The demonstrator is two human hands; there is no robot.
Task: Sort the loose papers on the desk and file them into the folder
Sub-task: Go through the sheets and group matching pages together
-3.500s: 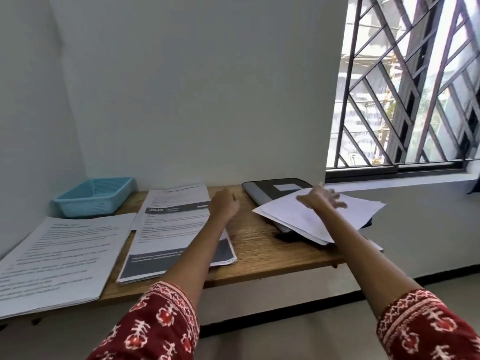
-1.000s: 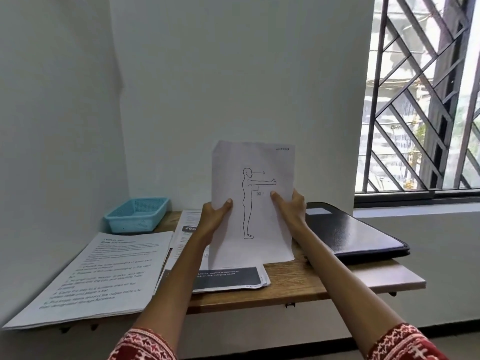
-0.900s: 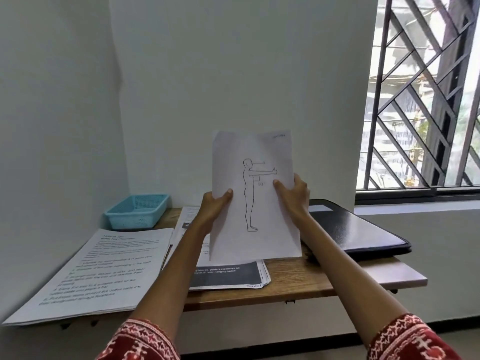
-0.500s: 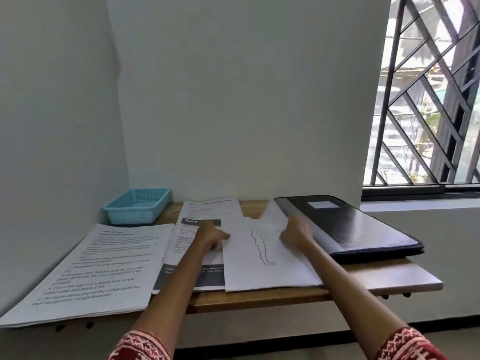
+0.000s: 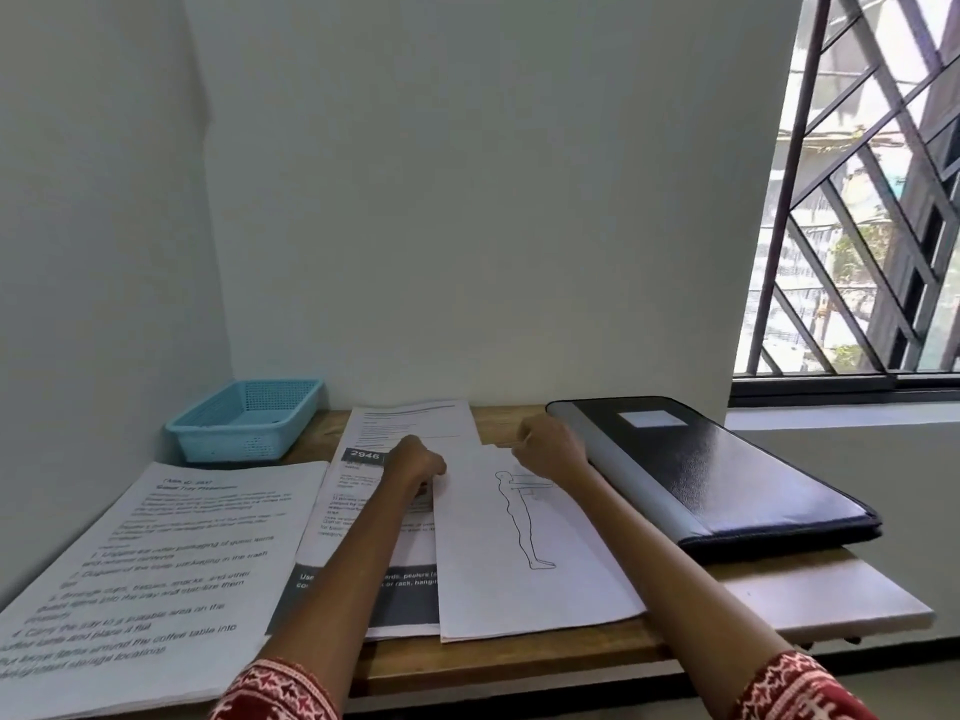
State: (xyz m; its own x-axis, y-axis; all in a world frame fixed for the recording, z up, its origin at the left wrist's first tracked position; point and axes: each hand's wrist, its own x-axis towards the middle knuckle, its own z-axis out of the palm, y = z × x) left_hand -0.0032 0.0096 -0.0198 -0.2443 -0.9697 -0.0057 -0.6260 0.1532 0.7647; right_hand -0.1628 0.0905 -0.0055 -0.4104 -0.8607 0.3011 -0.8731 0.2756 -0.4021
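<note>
Both arms stretched forward | left hand (image 5: 415, 467) curled, gripping sheet's (image 5: 524, 543) left edge | right hand (image 5: 550, 452) pinching its top | sheet flat on tabletop (image 5: 519, 654), beside closed folder (image 5: 727, 470)

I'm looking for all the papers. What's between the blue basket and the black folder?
In the head view, a printed paper stack lies on the desk between the basket and the folder; past it, bare wood.

A black folder (image 5: 727, 475) with a grey spine and pale label lies on a brown wooden desk (image 5: 519, 652), alongside white papers (image 5: 519, 553) printed in black, a light blue perforated basket (image 5: 244, 426) and red-and-white patterned sleeves (image 5: 275, 693).
</note>
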